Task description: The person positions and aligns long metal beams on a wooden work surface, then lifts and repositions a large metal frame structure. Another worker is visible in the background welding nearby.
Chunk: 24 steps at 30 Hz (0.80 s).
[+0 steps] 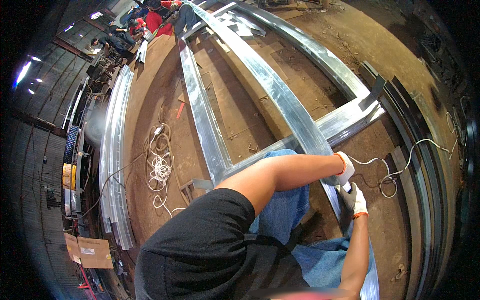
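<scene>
A long, shiny metal beam runs from the far top down to me, lying across a wide metal crosspiece. My left hand, in a white glove with an orange cuff, reaches across to the beam's right edge. Its fingers curl down there and are partly hidden. Just nearer, my right hand wears a matching glove with grey-coated fingers. Those fingers are closed round the same edge, close to the left hand. My jeans-clad legs straddle the beam.
Other metal beams form a frame on the brown floor. A white cord lies coiled to the left, near stacked metal lengths. Dark steel bars line the right, with another white cable. People work at the far left.
</scene>
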Each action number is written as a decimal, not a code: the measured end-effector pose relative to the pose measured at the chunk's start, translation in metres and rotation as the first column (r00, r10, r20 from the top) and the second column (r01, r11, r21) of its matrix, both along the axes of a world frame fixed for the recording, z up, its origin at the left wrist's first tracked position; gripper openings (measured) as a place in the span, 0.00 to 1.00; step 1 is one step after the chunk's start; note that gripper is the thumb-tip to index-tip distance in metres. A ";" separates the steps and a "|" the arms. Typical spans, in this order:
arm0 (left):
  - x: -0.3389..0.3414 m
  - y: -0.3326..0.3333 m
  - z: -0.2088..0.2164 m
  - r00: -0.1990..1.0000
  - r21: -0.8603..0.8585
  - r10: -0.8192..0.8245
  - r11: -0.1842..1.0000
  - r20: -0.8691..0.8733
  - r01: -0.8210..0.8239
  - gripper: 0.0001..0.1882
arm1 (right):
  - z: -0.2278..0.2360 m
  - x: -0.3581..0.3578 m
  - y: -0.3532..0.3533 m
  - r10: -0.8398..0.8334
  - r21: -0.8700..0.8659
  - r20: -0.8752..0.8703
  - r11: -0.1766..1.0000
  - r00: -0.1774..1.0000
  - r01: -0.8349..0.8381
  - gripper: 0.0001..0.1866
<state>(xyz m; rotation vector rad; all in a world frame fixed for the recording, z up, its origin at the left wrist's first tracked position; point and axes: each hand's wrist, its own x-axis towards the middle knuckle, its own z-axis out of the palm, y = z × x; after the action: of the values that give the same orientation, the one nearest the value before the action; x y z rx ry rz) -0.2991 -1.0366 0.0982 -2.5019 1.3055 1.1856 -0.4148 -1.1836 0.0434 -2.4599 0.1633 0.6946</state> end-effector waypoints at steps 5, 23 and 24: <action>0.007 0.004 0.003 1.000 -0.001 -0.008 1.000 -0.005 0.008 0.22 | 0.010 0.009 0.006 -0.020 -0.001 -0.054 1.000 0.998 0.020 0.49; 0.009 0.004 -0.012 1.000 -0.013 0.009 1.000 0.002 -0.009 0.20 | 0.009 0.008 0.009 -0.043 -0.029 -0.042 0.999 0.998 0.042 0.40; 0.009 0.002 -0.012 1.000 -0.009 -0.001 1.000 0.002 0.001 0.20 | 0.001 0.006 0.005 -0.055 -0.018 -0.005 0.998 0.999 0.054 0.39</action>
<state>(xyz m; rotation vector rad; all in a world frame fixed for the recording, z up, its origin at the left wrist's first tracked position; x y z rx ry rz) -0.2898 -1.0341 0.0860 -2.5080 1.3139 1.1794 -0.4085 -1.1782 0.0443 -2.4609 0.2386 0.6790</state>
